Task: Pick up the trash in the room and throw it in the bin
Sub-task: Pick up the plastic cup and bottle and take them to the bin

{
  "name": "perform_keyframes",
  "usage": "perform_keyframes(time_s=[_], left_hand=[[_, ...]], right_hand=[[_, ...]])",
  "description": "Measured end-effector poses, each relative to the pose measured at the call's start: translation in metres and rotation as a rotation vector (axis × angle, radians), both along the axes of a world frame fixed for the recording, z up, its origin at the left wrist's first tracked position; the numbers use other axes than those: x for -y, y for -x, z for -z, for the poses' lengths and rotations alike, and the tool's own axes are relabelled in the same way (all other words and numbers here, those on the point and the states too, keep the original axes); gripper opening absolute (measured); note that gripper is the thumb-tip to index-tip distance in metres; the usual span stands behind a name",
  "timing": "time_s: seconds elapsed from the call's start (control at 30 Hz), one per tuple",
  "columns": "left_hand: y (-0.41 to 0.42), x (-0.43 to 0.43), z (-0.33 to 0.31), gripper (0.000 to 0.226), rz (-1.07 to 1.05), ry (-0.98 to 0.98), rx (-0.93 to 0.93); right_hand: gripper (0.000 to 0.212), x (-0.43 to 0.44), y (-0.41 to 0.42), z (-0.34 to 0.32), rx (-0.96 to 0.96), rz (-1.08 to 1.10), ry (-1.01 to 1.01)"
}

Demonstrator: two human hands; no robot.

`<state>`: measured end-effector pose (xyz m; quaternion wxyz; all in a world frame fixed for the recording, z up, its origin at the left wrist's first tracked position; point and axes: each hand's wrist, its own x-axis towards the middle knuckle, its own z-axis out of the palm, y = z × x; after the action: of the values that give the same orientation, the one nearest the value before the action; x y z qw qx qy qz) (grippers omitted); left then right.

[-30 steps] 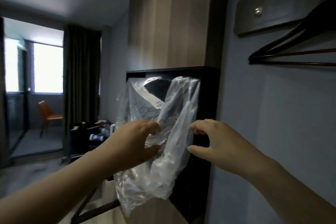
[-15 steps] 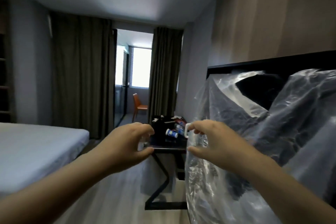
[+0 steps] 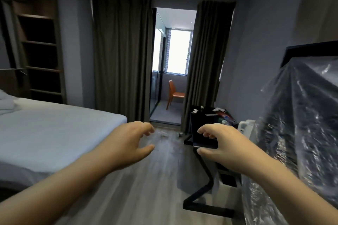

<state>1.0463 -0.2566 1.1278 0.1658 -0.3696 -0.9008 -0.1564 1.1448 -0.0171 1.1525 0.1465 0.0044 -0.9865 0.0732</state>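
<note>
A large clear plastic bag (image 3: 296, 133) hangs at the right, draped over something dark. My left hand (image 3: 133, 142) and my right hand (image 3: 217, 144) are stretched out in front of me, fingers loosely curled, holding nothing. Neither hand touches the bag. Small pale scraps (image 3: 163, 134) lie on the wooden floor ahead. Wrappers and bottles (image 3: 224, 116) are piled on a black side table (image 3: 201, 124) just beyond my right hand. No bin is plainly in view.
A bed (image 3: 54, 128) with a grey sheet fills the left. Dark curtains (image 3: 122, 56) frame a doorway to a balcony with an orange chair (image 3: 174, 93). Open shelves (image 3: 42, 56) stand at far left. A wooden floor strip runs between bed and table.
The view has swung left from the wall and hanger into the room. My left hand let go of the plastic bag, then my right hand moved off it; the bag now hangs at the right.
</note>
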Motion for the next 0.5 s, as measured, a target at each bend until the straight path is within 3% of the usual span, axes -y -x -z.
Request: perform_keyframes(time_s=[0.5], left_hand=[[0.265, -0.026, 0.04, 0.041, 0.047, 0.041, 0.115]], right_hand=[[0.05, -0.027, 0.24, 0.057, 0.122, 0.148, 0.108]])
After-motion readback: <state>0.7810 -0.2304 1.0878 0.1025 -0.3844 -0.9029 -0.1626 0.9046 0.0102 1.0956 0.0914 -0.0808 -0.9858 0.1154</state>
